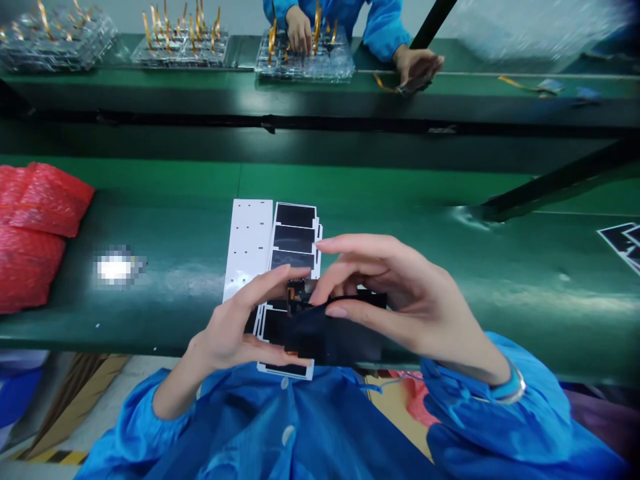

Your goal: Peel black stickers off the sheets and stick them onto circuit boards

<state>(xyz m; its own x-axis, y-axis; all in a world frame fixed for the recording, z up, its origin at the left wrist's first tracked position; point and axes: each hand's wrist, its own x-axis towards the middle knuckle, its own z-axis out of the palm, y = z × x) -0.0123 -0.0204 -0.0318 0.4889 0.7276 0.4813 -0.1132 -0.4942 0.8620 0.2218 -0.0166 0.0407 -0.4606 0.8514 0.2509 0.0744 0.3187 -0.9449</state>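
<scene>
Fingers (345,248) half-closed on a black flexible part (325,337).
Left hand (233,327) and right hand (405,300) hold it over stacked black-panel sheets (295,230) (count unclear).

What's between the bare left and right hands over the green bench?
Head view: a small dark part with orange flecks, above a black sheet, lies between the left hand and right hand.

Sheets (295,233) lie on the workbench (390,193), with bubble-wrap bags (35,233) left and trays (305,63) beyond.
</scene>
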